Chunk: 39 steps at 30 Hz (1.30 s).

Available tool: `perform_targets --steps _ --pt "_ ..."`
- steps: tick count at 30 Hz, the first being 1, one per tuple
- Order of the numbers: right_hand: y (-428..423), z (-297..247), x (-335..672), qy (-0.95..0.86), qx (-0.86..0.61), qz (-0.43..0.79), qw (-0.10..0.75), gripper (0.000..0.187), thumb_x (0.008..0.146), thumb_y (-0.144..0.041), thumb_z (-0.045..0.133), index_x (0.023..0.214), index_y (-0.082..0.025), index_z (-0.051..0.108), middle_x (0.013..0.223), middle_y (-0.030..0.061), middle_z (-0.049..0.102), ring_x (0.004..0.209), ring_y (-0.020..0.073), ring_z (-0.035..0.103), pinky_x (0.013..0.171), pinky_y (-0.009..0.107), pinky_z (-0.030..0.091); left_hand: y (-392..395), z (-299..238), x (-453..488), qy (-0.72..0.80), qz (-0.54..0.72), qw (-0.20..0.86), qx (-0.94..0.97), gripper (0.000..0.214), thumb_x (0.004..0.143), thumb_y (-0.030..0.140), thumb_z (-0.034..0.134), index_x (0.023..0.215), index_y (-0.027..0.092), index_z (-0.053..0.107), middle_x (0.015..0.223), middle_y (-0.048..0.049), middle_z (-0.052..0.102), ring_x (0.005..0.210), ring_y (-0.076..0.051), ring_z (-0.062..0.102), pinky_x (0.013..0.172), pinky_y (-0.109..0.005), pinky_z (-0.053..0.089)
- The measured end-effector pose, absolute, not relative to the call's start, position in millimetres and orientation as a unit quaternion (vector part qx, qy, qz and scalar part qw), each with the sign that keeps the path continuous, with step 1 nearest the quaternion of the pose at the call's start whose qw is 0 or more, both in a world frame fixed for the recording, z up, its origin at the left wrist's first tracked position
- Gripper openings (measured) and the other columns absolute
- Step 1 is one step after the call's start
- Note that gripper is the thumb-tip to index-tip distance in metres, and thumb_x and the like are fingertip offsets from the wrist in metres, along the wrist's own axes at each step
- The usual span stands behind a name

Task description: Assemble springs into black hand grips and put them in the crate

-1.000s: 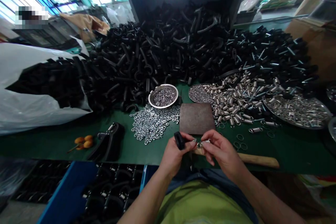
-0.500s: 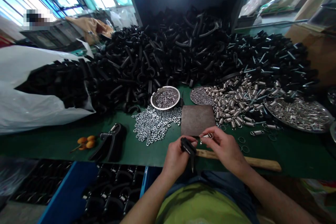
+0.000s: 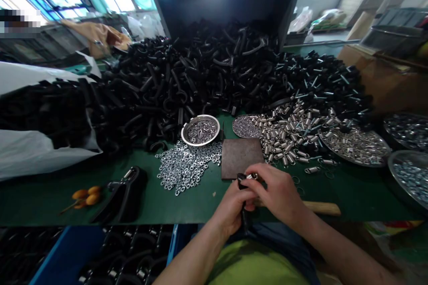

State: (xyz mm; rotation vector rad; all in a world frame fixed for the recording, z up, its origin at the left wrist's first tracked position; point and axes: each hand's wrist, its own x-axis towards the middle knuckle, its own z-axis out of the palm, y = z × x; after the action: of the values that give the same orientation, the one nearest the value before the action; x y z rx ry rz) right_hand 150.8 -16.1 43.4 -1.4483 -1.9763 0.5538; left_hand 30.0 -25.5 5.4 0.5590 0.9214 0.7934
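Observation:
My left hand (image 3: 229, 211) is closed around a black plastic part (image 3: 245, 220), whose top end sticks out above the fingers. My right hand (image 3: 281, 191) pinches a small metal spring (image 3: 252, 176) against that top end, its fingers overlapping the left thumb. The hands cover most of the part and the exact contact is hidden. Just beyond them lies a flat brown metal plate (image 3: 241, 156). A wooden handle (image 3: 321, 208) rests on the green table under my right hand; its other end is hidden.
Loose nuts (image 3: 182, 171) lie left of the plate, by a metal bowl of small pins (image 3: 185, 137). Springs (image 3: 287, 133) spread to the right. Black parts (image 3: 200, 71) are heaped behind. At left sit an assembled black clamp (image 3: 129, 196) and orange fruits (image 3: 90, 196). A blue crate (image 3: 72, 254) stands below.
My right hand has brought the spring left onto the black part, which my left hand has turned more upright. The hands are now together. The view has shifted to the right.

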Motion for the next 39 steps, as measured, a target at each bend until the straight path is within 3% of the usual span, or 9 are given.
perform_targets --steps 7,12,15,17,20,24,27,32,39 --pt "-7 26 178 -0.672 -0.559 0.393 0.284 0.014 0.086 -0.034 0.051 0.088 -0.022 0.057 0.068 -0.0019 0.065 0.060 0.0146 0.059 0.058 0.026 0.042 -33 13 12 0.424 0.222 0.770 0.422 0.036 0.059 0.028 0.075 0.087 0.016 0.056 0.070 0.0025 0.050 0.055 -0.007 0.040 0.042 -0.016 0.025" --pt "-5 3 259 -0.695 -0.655 0.252 0.157 0.009 0.081 -0.025 0.053 0.080 -0.020 0.060 0.083 0.0039 0.064 0.078 0.0193 0.059 0.072 0.031 0.042 -34 -4 -9 0.417 0.277 0.793 0.347 0.032 0.071 0.042 0.067 0.080 0.018 0.047 0.054 0.0077 0.037 0.045 -0.005 0.029 0.041 -0.018 0.021" --pt "-10 -10 293 -0.727 -0.642 0.234 0.068 0.011 0.078 -0.019 0.054 0.081 -0.020 0.064 0.089 0.0057 0.062 0.086 0.0205 0.058 0.076 0.032 0.041 -30 -9 -12 0.432 0.322 0.777 0.326 0.032 0.077 0.044 0.062 0.090 0.018 0.050 0.061 0.0054 0.042 0.049 -0.006 0.035 0.044 -0.017 0.028" --pt "-12 -15 296 -0.731 -0.637 0.240 0.056 0.012 0.080 -0.020 0.052 0.079 -0.020 0.064 0.090 0.0062 0.060 0.085 0.0201 0.057 0.076 0.032 0.042 -26 -8 -9 0.439 0.339 0.763 0.333 0.038 0.077 0.045 0.062 0.101 0.018 0.052 0.068 0.0028 0.048 0.054 -0.007 0.042 0.047 -0.018 0.034" --pt "-13 -11 276 -0.726 -0.617 0.271 0.138 0.014 0.085 -0.023 0.047 0.077 -0.020 0.057 0.095 0.0060 0.059 0.088 0.0191 0.056 0.079 0.033 0.043 -23 -3 0 0.454 0.332 0.749 0.350 0.043 0.073 0.048 0.066 0.098 0.014 0.056 0.069 0.0009 0.051 0.055 -0.008 0.044 0.048 -0.019 0.037" --pt "-17 9 224 -0.715 -0.515 0.365 0.301 0.011 0.092 -0.026 0.040 0.090 -0.021 0.050 0.101 0.0054 0.059 0.092 0.0164 0.057 0.081 0.031 0.046 -19 5 15 0.449 0.332 0.778 0.289 0.046 0.071 0.056 0.065 0.087 0.014 0.057 0.062 0.0043 0.042 0.049 -0.005 0.035 0.043 -0.016 0.029" --pt "-21 20 189 -0.762 -0.454 0.288 0.362 0.014 0.091 -0.019 0.042 0.102 -0.021 0.050 0.099 0.0066 0.059 0.091 0.0172 0.057 0.079 0.032 0.047 -17 9 24 0.418 0.331 0.819 0.212 0.052 0.072 0.064 0.057 0.085 0.014 0.055 0.065 0.0033 0.042 0.050 -0.004 0.034 0.042 -0.013 0.026" --pt "-18 17 163 -0.828 -0.408 0.122 0.365 0.018 0.090 -0.010 0.040 0.097 -0.017 0.055 0.086 0.0080 0.060 0.082 0.0195 0.055 0.071 0.034 0.048 -19 12 29 0.409 0.320 0.836 0.176 0.056 0.072 0.070 0.050 0.075 0.014 0.050 0.066 0.0026 0.039 0.051 -0.004 0.033 0.040 -0.012 0.023" --pt "-17 11 164 -0.775 -0.467 0.194 0.379 0.013 0.088 -0.013 0.049 0.093 -0.019 0.059 0.085 0.0045 0.062 0.080 0.0158 0.058 0.072 0.028 0.047 -19 9 26 0.441 0.342 0.804 0.206 0.051 0.072 0.065 0.056 0.080 0.014 0.052 0.066 0.0027 0.042 0.050 -0.004 0.034 0.040 -0.012 0.022"
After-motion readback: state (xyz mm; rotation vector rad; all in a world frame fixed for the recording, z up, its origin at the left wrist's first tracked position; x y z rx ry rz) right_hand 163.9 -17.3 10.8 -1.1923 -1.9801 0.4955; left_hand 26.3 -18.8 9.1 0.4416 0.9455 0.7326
